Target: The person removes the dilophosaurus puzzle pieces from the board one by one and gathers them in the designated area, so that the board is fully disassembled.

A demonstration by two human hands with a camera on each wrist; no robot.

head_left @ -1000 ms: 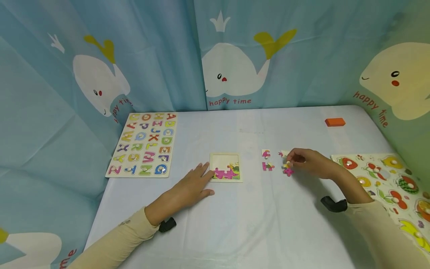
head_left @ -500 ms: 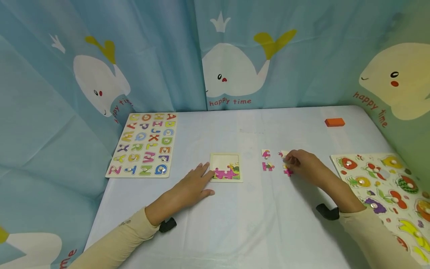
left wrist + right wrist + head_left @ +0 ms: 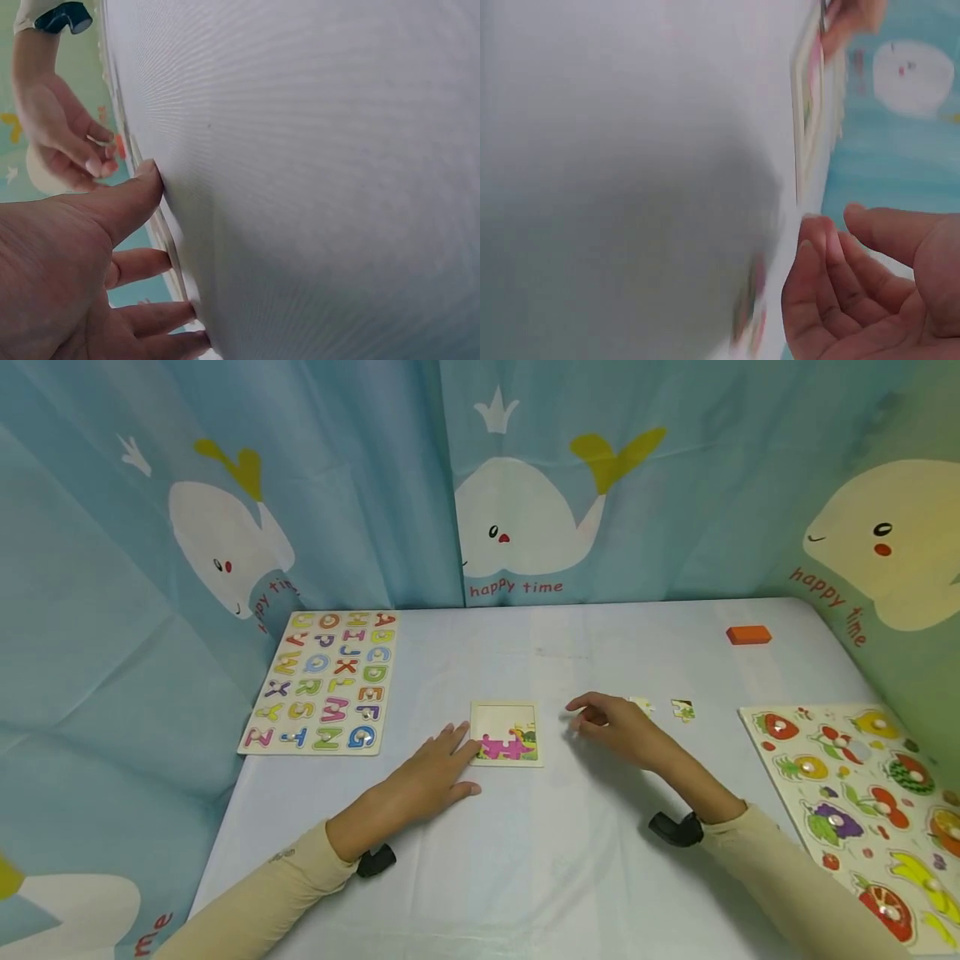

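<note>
My left hand (image 3: 420, 785) lies with its fingers spread, fingertips touching the left edge of the small puzzle board (image 3: 540, 735). Pink pieces and a green-yellow part fill the board's lower area. To the right of the board hovers my right hand (image 3: 626, 731), its fingers loosely bent. In the right wrist view that hand's thumb (image 3: 889, 229) stands apart from the fingers, nothing visible between them. Beyond the right hand lie a partly hidden piece (image 3: 642, 705) and a green-white piece (image 3: 683, 710). Blurred pieces (image 3: 745, 311) lie below it in the right wrist view.
An alphabet board (image 3: 309, 693) lies at the table's back left. A fruit board (image 3: 810, 793) is at the right edge, with an orange block (image 3: 748, 635) behind it. Blue whale-print curtains (image 3: 360, 485) stand around the table (image 3: 525, 877).
My right hand has moved left toward the small board, uncovering the green-white piece at the right. It now covers the area where several pink pieces were seen. The left hand has stayed in place.
</note>
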